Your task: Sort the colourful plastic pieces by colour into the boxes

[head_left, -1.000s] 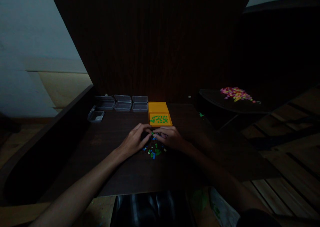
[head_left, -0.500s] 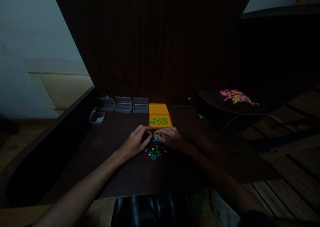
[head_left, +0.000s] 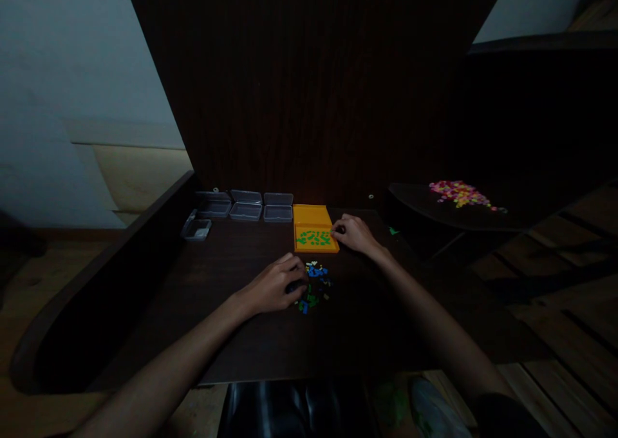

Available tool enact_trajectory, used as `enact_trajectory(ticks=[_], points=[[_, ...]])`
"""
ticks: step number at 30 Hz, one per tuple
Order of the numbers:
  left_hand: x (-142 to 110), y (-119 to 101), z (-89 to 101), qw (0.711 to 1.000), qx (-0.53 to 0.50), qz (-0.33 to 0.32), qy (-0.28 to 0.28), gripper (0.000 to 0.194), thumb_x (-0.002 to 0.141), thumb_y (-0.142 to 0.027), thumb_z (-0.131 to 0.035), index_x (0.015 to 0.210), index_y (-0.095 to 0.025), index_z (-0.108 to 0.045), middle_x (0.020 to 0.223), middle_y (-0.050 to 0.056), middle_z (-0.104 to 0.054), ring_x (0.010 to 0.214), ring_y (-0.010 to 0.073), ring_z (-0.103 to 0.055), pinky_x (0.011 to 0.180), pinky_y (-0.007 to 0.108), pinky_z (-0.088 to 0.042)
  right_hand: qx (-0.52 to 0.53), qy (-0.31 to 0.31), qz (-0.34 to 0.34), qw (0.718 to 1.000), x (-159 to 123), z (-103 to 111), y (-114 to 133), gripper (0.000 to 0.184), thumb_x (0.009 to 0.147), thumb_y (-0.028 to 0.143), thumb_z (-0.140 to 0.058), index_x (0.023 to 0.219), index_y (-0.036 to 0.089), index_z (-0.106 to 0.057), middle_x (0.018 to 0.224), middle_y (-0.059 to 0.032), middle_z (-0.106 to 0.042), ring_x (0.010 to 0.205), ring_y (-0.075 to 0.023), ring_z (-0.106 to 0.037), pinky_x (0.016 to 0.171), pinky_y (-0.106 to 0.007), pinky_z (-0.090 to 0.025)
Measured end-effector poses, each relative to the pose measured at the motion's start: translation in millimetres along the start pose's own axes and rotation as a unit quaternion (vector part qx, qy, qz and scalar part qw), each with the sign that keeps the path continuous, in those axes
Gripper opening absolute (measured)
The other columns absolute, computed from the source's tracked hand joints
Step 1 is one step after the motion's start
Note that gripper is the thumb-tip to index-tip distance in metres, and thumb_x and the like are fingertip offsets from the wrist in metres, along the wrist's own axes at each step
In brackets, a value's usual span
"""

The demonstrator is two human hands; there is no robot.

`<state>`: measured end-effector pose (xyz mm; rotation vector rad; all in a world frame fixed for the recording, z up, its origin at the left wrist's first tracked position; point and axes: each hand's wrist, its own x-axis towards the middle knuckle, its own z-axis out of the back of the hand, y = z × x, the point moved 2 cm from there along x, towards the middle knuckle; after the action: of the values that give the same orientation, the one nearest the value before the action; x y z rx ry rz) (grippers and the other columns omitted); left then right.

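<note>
My left hand (head_left: pixel 277 286) rests on the dark table, thumb and fingers loosely curved and apart, at the left side of a loose pile of small toy bricks (head_left: pixel 316 272). The bricks are blue, green, yellow and whitish. My right hand (head_left: pixel 356 234) is at the right rim of an open yellow box (head_left: pixel 316 248). Its thumb and forefinger are pinched together there; anything between them is too small to make out. Scattered green bricks (head_left: pixel 313 238) lie inside the box, and its lid (head_left: pixel 311 214) is folded back.
Clear plastic cases (head_left: pixel 278 214) with raised lids line the back left, and a smaller clear case (head_left: pixel 197 230) stands before them. A low side panel (head_left: pixel 111 274) bounds the left. At right, a curved shelf (head_left: pixel 415 201) carries a heap of pink and yellow pieces (head_left: pixel 461 194).
My right hand has moved from the brick pile, up and right to the box's edge. My left hand has drawn slightly down and opened beside the pile. The camera view has shifted a little.
</note>
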<state>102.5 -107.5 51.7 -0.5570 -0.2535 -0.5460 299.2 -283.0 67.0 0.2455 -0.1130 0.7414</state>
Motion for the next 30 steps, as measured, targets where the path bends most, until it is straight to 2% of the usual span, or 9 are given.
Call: enact_trajectory(ticks=[4, 9, 16, 20, 23, 25, 28, 30], points=[[0, -1, 0.6, 1.000, 0.001, 0.005, 0.017, 0.015, 0.088, -0.023, -0.054, 0.096, -0.018, -0.067, 0.099, 0.007, -0.060, 0.098, 0.0200, -0.054, 0.088, 0.033, -0.049, -0.037, 0.053, -0.019, 0.998, 4, -2, 6, 0.016, 0.081, 0.023, -0.061, 0.091, 0.019, -0.073, 0.097, -0.0068, -0.064, 0.083, -0.0170, -0.060, 0.065, -0.023, -0.041], [0, -1, 2.5, 1.000, 0.001, 0.007, 0.020, 0.016, 0.089, -0.022, -0.053, 0.095, -0.018, -0.067, 0.099, 0.007, -0.060, 0.097, 0.0204, -0.054, 0.087, 0.034, -0.049, -0.072, 0.085, -0.024, 0.993, 7, 0, 17, 0.018, 0.080, 0.021, -0.060, 0.093, 0.018, -0.073, 0.106, -0.0107, -0.063, 0.090, -0.0223, -0.062, 0.069, -0.027, -0.045], [1, 0, 2.6, 0.999, 0.012, 0.013, 0.036, 0.015, 0.089, -0.022, -0.053, 0.095, -0.018, -0.067, 0.099, 0.007, -0.059, 0.098, 0.0202, -0.053, 0.088, 0.033, -0.048, -0.076, 0.099, -0.016, 0.992, 8, 3, 19, 0.022, 0.081, 0.021, -0.060, 0.097, 0.019, -0.074, 0.110, -0.0111, -0.063, 0.092, -0.0223, -0.062, 0.072, -0.027, -0.046], [1, 0, 2.1, 0.999, 0.010, 0.015, 0.038, 0.015, 0.089, -0.022, -0.054, 0.094, -0.018, -0.067, 0.099, 0.007, -0.059, 0.098, 0.0202, -0.053, 0.088, 0.033, -0.048, -0.065, 0.073, 0.002, 0.995, 2, 8, 18, 0.022, 0.081, 0.019, -0.059, 0.097, 0.019, -0.073, 0.106, -0.0098, -0.064, 0.089, -0.0211, -0.061, 0.067, -0.026, -0.042], [0, 0, 1.9, 0.999, 0.007, 0.017, 0.036, 0.014, 0.088, -0.021, -0.054, 0.093, -0.018, -0.067, 0.099, 0.007, -0.059, 0.098, 0.0203, -0.053, 0.088, 0.033, -0.048, -0.017, 0.047, 0.047, 0.998, -8, 13, 22, 0.019, 0.080, 0.016, -0.059, 0.094, 0.018, -0.073, 0.095, -0.0068, -0.064, 0.082, -0.0177, -0.059, 0.065, -0.024, -0.040], [0, 0, 1.8, 0.999, 0.005, 0.018, 0.034, 0.014, 0.088, -0.021, -0.055, 0.093, -0.018, -0.067, 0.099, 0.007, -0.059, 0.098, 0.0205, -0.053, 0.088, 0.034, -0.048, 0.037, 0.051, 0.109, 0.992, -18, 14, 28, 0.016, 0.080, 0.016, -0.061, 0.091, 0.018, -0.073, 0.087, -0.0046, -0.063, 0.075, -0.0148, -0.057, 0.064, -0.023, -0.039], [0, 1, 1.3, 0.999, 0.003, 0.022, 0.035, 0.014, 0.087, -0.022, -0.055, 0.096, -0.019, -0.066, 0.100, 0.007, -0.059, 0.099, 0.0207, -0.053, 0.089, 0.034, -0.048, 0.130, 0.100, 0.220, 0.962, -39, 9, 42, 0.013, 0.081, 0.019, -0.064, 0.091, 0.017, -0.073, 0.080, -0.0023, -0.062, 0.069, -0.0119, -0.054, 0.063, -0.022, -0.039], [0, 2, 0.9, 0.999, -0.001, 0.024, 0.036, 0.014, 0.087, -0.021, -0.056, 0.096, -0.019, -0.066, 0.100, 0.007, -0.059, 0.100, 0.0206, -0.053, 0.090, 0.034, -0.048, 0.171, 0.145, 0.258, 0.940, -52, 4, 51, 0.014, 0.082, 0.021, -0.065, 0.093, 0.018, -0.073, 0.080, -0.0014, -0.062, 0.068, -0.0110, -0.055, 0.063, -0.021, -0.039]])
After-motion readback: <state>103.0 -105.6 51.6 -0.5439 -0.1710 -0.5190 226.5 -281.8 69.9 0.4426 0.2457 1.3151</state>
